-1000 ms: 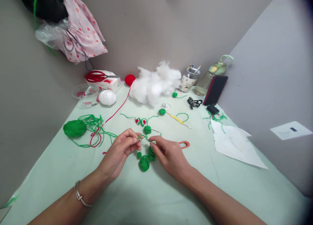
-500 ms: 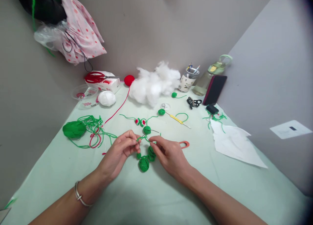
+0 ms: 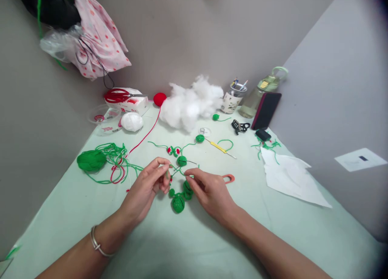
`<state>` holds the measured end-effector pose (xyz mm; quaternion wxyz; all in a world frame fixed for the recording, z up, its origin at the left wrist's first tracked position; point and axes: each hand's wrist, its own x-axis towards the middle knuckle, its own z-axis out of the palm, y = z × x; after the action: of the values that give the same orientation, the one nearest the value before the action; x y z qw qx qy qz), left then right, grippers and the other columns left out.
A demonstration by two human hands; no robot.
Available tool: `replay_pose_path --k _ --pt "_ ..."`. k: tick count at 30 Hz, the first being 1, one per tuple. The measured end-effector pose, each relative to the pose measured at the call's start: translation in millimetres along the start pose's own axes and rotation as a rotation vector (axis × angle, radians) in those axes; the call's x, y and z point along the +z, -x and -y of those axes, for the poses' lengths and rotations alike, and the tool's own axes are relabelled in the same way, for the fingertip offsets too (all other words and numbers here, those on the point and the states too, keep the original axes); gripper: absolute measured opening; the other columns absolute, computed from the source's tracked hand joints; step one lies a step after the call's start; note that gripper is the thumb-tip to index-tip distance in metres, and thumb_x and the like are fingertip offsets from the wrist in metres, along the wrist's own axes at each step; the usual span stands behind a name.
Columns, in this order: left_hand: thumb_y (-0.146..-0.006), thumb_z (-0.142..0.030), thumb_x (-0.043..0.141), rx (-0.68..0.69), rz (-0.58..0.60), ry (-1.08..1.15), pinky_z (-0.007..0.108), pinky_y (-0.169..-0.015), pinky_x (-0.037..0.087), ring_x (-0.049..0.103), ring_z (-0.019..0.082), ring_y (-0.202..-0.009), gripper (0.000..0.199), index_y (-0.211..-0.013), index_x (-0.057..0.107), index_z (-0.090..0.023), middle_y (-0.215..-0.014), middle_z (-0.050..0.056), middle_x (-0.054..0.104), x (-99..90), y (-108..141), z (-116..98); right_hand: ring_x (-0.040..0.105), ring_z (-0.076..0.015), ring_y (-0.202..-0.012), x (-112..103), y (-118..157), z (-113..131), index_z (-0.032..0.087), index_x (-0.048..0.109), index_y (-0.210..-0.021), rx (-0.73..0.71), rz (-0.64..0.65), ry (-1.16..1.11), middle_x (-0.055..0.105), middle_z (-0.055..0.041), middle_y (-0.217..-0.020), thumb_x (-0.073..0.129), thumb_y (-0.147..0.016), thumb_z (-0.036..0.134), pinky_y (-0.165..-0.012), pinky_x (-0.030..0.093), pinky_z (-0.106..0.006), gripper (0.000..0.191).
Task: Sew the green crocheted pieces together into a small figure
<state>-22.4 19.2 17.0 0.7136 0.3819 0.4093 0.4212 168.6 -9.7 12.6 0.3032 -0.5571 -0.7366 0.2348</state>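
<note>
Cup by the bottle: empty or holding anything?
Holding something: pens or pencils stick up past the cup's rim.

There are two hands [image 3: 147,180], and beyond them three small green crocheted balls [image 3: 182,161]. One counts also three yarn balls [image 3: 159,99], namely red, white and green, one yellow-handled hook [image 3: 218,147], one phone [image 3: 266,110], one bottle [image 3: 252,102], one hair clip [image 3: 239,126] and one pair of scissors [image 3: 117,96].

A pale green table [image 3: 242,246] is holding white fluff [image 3: 190,107] at the back, green yarn [image 3: 91,161] on the left, white paper [image 3: 294,178] on the right, and little green balls [image 3: 200,138] in the middle.
</note>
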Motion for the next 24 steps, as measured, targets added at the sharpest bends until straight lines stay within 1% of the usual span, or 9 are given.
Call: replay_pose_path --k 3,5,7,10,13,17,21,22,24 --pt "-0.091 -0.029 0.060 0.078 -0.028 -0.161 0.021 -0.059 0.043 0.050 0.009 -0.065 0.022 -0.112 0.061 -0.023 -0.089 -0.001 0.063 0.3 0.8 2.4 0.043 -0.0105 -0.051 -1.0 -0.9 2.0 0.018 0.069 -0.093 0.051 0.020 -0.103 0.054 0.0031 -0.059 0.051 -0.094 0.025 -0.056 0.033 -0.024 0.019" --pt "-0.089 -0.026 0.061 0.092 0.032 -0.243 0.024 -0.068 0.047 0.056 0.011 -0.074 0.034 -0.123 0.058 -0.024 -0.105 0.002 0.064 1.0 1.6 3.8 0.041 -0.0099 -0.052 -3.0 -2.1 4.0 0.018 0.070 -0.089 0.108 0.030 -0.206 0.053 0.0039 -0.058 0.055 -0.093 0.027 -0.054 0.033 -0.024 0.017" --pt "-0.089 -0.026 0.061 0.071 0.095 -0.295 0.028 -0.079 0.049 0.060 0.015 -0.084 0.039 -0.127 0.056 -0.023 -0.104 0.004 0.065 1.9 2.2 5.2 0.038 -0.0095 -0.052 -6.5 -4.0 6.2 0.018 0.070 -0.086 0.176 0.023 -0.321 0.049 0.0046 -0.056 0.060 -0.091 0.031 -0.052 0.032 -0.024 0.017" --pt "-0.089 -0.028 0.062 0.063 0.119 -0.338 0.031 -0.088 0.047 0.062 0.018 -0.093 0.037 -0.125 0.056 -0.022 -0.098 0.003 0.063 2.3 2.5 7.3 0.038 -0.0096 -0.053 -14.6 -7.0 8.8 0.017 0.069 -0.081 0.262 -0.027 -0.505 0.046 0.0047 -0.056 0.066 -0.087 0.037 -0.051 0.032 -0.023 0.021" --pt "-0.090 -0.029 0.062 0.063 0.118 -0.364 0.031 -0.088 0.047 0.062 0.018 -0.092 0.033 -0.122 0.057 -0.022 -0.096 0.003 0.062 2.2 2.3 8.6 0.040 -0.0097 -0.054 -22.9 -8.8 9.1 0.017 0.067 -0.076 0.285 -0.111 -0.643 0.047 0.0040 -0.059 0.072 -0.083 0.039 -0.050 0.035 -0.023 0.023" --pt "-0.089 -0.031 0.064 0.049 0.111 -0.359 0.031 -0.086 0.047 0.062 0.019 -0.092 0.031 -0.118 0.059 -0.021 -0.095 0.004 0.064 4.5 2.5 7.4 0.043 -0.0084 -0.054 -27.9 -9.0 4.3 0.018 0.067 -0.076 0.242 -0.208 -0.762 0.055 0.0018 -0.070 0.076 -0.081 0.035 -0.047 0.038 -0.023 0.020" --pt "-0.086 -0.030 0.066 0.068 0.043 -0.405 0.031 -0.081 0.047 0.062 0.019 -0.087 0.033 -0.117 0.061 -0.021 -0.105 0.007 0.066 7.1 2.5 5.5 0.051 -0.0063 -0.051 -30.5 -11.2 0.7 0.019 0.062 -0.077 0.262 -0.131 -0.957 0.069 -0.0018 -0.094 0.076 -0.081 0.032 -0.045 0.042 -0.022 0.020" --pt "-0.087 -0.030 0.066 0.094 0.010 -0.444 0.031 -0.080 0.047 0.061 0.018 -0.085 0.031 -0.116 0.062 -0.021 -0.106 0.007 0.065 7.0 2.7 5.7 0.052 -0.0058 -0.048 -32.9 -12.4 1.0 0.019 0.059 -0.075 0.280 -0.108 -1.004 0.070 -0.0021 -0.096 0.075 -0.082 0.032 -0.045 0.042 -0.022 0.022" --pt "-0.089 -0.030 0.063 0.180 -0.013 -0.552 0.031 -0.080 0.046 0.060 0.018 -0.084 0.023 -0.111 0.065 -0.022 -0.104 0.006 0.065 6.3 3.7 7.8 0.050 -0.0050 -0.043 -41.4 -15.1 2.3 0.019 0.054 -0.074 0.305 -0.097 -1.071 0.071 -0.0006 -0.089 0.073 -0.082 0.032 -0.042 0.041 -0.022 0.024"
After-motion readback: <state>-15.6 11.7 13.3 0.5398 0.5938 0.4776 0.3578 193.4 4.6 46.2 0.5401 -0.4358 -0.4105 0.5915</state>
